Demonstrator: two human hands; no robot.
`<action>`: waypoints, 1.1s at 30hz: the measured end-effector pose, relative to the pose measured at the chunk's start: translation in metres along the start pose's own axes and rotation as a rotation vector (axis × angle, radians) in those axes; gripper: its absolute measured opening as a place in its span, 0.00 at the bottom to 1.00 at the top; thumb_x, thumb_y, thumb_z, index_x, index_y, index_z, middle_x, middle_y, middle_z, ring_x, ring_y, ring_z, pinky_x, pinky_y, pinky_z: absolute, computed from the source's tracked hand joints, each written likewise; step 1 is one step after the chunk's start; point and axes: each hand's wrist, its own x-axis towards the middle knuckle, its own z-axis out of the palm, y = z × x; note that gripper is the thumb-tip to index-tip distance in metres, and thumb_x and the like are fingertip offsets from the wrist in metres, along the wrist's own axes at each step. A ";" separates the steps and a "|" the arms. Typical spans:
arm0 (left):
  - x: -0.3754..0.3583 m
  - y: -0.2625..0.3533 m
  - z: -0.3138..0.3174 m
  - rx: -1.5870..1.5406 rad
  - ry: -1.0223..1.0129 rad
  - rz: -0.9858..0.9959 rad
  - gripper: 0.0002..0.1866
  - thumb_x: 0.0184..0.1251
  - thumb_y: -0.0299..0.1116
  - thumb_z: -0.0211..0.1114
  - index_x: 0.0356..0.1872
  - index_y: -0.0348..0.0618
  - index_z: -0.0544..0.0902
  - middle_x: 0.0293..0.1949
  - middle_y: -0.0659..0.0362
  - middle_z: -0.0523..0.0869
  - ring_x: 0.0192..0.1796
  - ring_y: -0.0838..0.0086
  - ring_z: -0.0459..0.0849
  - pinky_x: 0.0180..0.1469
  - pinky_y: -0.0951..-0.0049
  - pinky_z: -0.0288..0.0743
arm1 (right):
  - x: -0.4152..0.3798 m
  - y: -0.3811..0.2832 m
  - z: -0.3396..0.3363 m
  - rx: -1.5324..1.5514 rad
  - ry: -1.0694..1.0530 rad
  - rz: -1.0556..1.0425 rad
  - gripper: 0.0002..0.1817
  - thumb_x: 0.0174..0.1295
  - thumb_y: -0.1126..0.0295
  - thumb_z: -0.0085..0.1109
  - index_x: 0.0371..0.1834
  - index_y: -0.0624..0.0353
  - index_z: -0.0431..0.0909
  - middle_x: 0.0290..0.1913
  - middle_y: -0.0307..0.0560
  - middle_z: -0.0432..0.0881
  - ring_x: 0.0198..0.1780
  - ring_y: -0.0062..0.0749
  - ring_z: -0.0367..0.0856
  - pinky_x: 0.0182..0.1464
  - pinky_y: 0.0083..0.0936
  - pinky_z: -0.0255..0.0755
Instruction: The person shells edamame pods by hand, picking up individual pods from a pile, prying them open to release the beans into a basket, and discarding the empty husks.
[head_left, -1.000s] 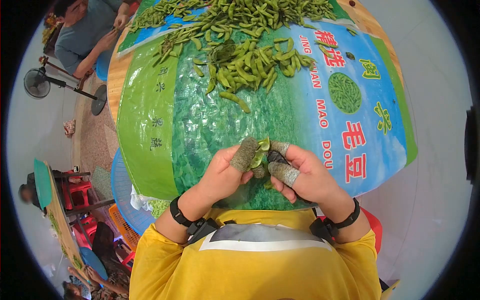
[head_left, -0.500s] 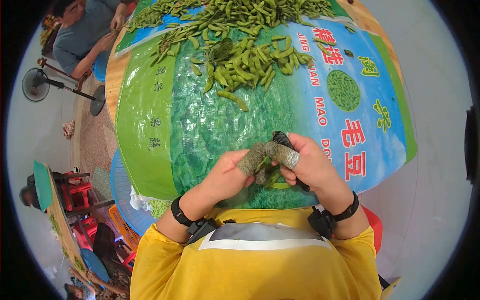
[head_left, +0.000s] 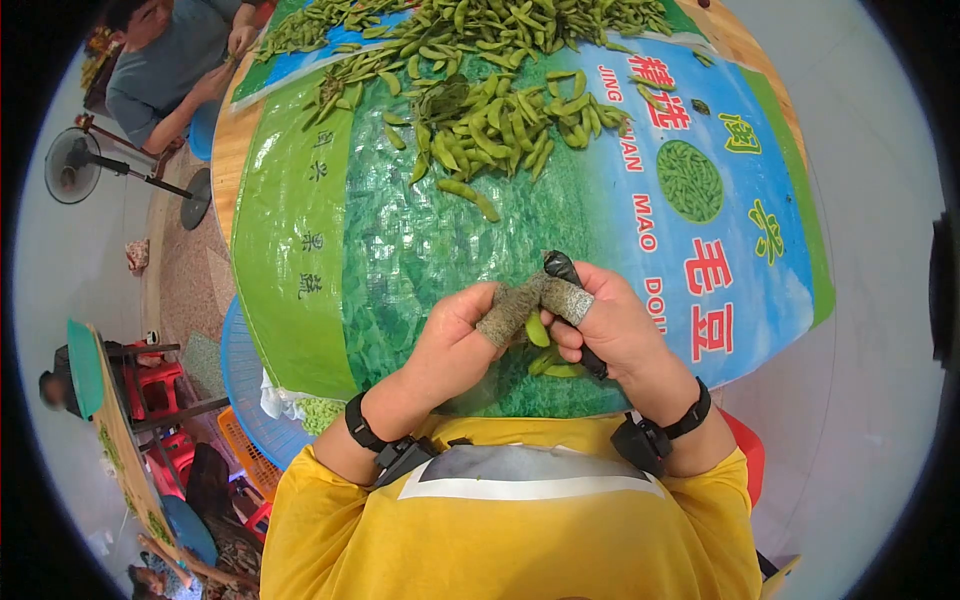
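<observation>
head view: our left hand (head_left: 455, 335) and right hand (head_left: 610, 330) meet at 6 o'clock of the table (head_left: 232, 150), just above its near edge. both are closed on one edamame pod (head_left: 537, 330); left thumb, in a grey wrap, presses against the wrapped right forefinger, with the pod hanging between them. right hand also grips a small dark tool (head_left: 562, 270), tip poking up at 12 o'clock of the fist. can't tell if it has a blade.

a second pod piece (head_left: 555, 362) sits under the right palm, partly hidden.

the pod pile (head_left: 490, 110) lies well apart at 12 o'clock on the printed sack (head_left: 400, 240). a co-worker (head_left: 165, 60) sits at 10 o'clock, hands at the far rim.

risks as we judge them:
- pod is pinched at one end only; a slip of the wrapped tips could drop it off the near edge onto our lap.
- tool tip sits beside the left thumb; a hard squeeze could drive it into the wrap.
- beans popped loose here may roll off, since we work right at the rim.
</observation>
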 end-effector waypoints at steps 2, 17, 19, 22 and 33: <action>-0.001 0.006 0.002 -0.052 -0.012 -0.040 0.09 0.67 0.35 0.54 0.36 0.41 0.77 0.21 0.68 0.71 0.21 0.87 0.65 0.22 0.86 0.55 | 0.000 0.001 0.003 -0.008 0.026 -0.048 0.06 0.63 0.68 0.54 0.35 0.59 0.74 0.26 0.37 0.75 0.16 0.14 0.65 0.17 0.13 0.59; -0.008 0.004 -0.002 0.118 -0.151 0.040 0.09 0.66 0.35 0.58 0.34 0.39 0.78 0.26 0.67 0.76 0.30 0.85 0.72 0.33 0.82 0.67 | -0.007 -0.004 0.000 -0.270 0.036 -0.172 0.08 0.60 0.66 0.60 0.35 0.59 0.76 0.18 0.33 0.72 0.16 0.14 0.66 0.18 0.13 0.58; -0.010 0.005 -0.005 0.017 -0.191 -0.045 0.09 0.67 0.35 0.57 0.34 0.40 0.78 0.25 0.67 0.75 0.29 0.85 0.71 0.31 0.83 0.65 | -0.007 -0.003 -0.001 -0.213 -0.005 -0.168 0.08 0.60 0.66 0.60 0.36 0.59 0.76 0.18 0.33 0.72 0.16 0.14 0.66 0.18 0.13 0.58; -0.010 0.003 -0.007 -0.359 -0.216 -0.208 0.09 0.68 0.36 0.55 0.36 0.42 0.78 0.24 0.67 0.74 0.25 0.87 0.68 0.26 0.86 0.60 | -0.006 0.003 -0.001 -0.023 -0.027 -0.166 0.09 0.60 0.66 0.60 0.38 0.59 0.77 0.18 0.33 0.72 0.16 0.14 0.66 0.18 0.13 0.58; -0.009 0.000 -0.004 -0.200 -0.177 -0.059 0.12 0.70 0.38 0.52 0.43 0.43 0.79 0.25 0.70 0.74 0.24 0.88 0.67 0.24 0.87 0.57 | -0.009 0.001 -0.004 -0.161 -0.064 -0.200 0.06 0.61 0.69 0.58 0.35 0.59 0.76 0.23 0.35 0.75 0.17 0.15 0.67 0.18 0.14 0.59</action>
